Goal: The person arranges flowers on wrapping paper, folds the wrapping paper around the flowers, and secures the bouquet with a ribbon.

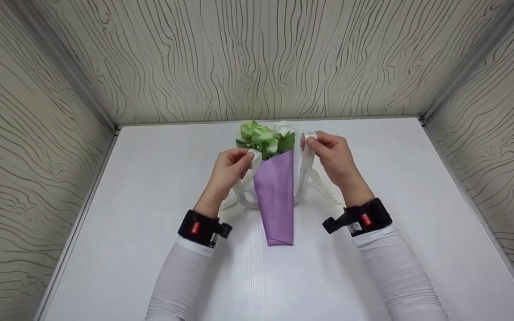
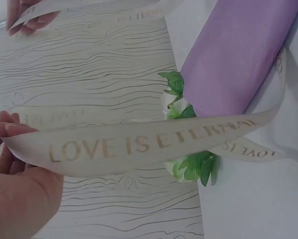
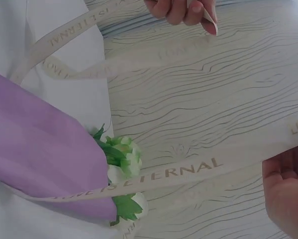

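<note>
A bouquet of green and white flowers (image 1: 263, 136) in purple wrapping paper (image 1: 275, 200) lies on the white table, blooms toward the back wall. A pale ribbon (image 2: 139, 144) lettered "LOVE IS ETERNAL" passes beneath the wrap and rises on both sides. My left hand (image 1: 232, 169) pinches the ribbon between thumb and fingers, left of the blooms. On the other side, my right hand (image 1: 333, 156) pinches another stretch of ribbon (image 3: 188, 169), raised above the table. Loose tails trail from both hands; one ribbon tail (image 1: 324, 189) runs down toward the right wrist.
The white table (image 1: 118, 249) ends at a back wall (image 1: 257, 58) with a wood-grain line pattern. Similar panels stand at left and right, joined by grey corner strips (image 1: 475, 58). Black straps (image 1: 368, 217) with small cameras circle both wrists.
</note>
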Action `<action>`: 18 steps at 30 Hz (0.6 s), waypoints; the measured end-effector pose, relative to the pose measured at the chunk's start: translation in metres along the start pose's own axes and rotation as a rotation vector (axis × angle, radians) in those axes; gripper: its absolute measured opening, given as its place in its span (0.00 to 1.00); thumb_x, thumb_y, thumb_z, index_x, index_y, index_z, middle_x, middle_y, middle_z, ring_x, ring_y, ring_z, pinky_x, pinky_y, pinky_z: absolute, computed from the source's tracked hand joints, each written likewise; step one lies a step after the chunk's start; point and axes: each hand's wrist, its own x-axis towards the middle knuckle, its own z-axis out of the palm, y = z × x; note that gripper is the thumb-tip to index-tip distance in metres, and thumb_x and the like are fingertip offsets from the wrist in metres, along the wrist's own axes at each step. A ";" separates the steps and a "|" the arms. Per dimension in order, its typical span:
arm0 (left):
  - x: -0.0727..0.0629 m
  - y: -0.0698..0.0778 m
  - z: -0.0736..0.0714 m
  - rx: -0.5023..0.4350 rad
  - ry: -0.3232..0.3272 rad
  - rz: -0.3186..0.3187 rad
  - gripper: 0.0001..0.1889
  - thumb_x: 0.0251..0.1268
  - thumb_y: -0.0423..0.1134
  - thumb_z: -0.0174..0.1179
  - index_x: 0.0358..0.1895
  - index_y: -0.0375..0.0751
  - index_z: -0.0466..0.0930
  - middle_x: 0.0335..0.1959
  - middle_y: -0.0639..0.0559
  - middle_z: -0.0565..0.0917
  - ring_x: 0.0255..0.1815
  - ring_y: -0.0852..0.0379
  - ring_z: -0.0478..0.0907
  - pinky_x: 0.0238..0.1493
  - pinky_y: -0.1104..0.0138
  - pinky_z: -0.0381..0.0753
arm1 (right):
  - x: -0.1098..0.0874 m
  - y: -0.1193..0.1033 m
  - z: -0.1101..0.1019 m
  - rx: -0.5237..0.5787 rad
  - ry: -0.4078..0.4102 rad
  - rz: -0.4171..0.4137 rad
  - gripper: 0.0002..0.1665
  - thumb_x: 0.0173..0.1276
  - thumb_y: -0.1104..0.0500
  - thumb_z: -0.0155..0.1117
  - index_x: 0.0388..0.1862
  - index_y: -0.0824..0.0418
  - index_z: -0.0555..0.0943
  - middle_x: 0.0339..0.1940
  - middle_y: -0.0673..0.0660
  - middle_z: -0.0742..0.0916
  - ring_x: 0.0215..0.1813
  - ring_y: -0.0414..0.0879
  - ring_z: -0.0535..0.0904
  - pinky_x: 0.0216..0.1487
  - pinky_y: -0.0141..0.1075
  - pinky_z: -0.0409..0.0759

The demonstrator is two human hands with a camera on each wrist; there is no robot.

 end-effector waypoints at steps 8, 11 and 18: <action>0.003 -0.004 0.023 0.057 -0.149 0.019 0.12 0.73 0.32 0.55 0.47 0.24 0.81 0.25 0.51 0.77 0.21 0.61 0.67 0.22 0.73 0.66 | 0.003 0.007 0.020 0.013 -0.246 0.039 0.13 0.69 0.65 0.63 0.41 0.78 0.83 0.48 0.62 0.84 0.60 0.61 0.76 0.62 0.45 0.69; 0.004 -0.004 0.027 0.050 -0.207 0.025 0.12 0.73 0.30 0.53 0.48 0.21 0.79 0.26 0.51 0.76 0.22 0.59 0.66 0.23 0.72 0.65 | 0.005 0.011 0.026 0.033 -0.281 0.064 0.10 0.70 0.66 0.62 0.41 0.74 0.85 0.50 0.65 0.83 0.62 0.64 0.74 0.64 0.46 0.68; 0.002 -0.005 0.033 0.064 -0.262 0.068 0.13 0.67 0.29 0.60 0.51 0.26 0.81 0.27 0.53 0.76 0.22 0.63 0.67 0.24 0.72 0.66 | 0.008 0.022 0.032 0.008 -0.265 0.091 0.14 0.70 0.68 0.60 0.45 0.82 0.80 0.50 0.67 0.83 0.56 0.55 0.77 0.59 0.43 0.73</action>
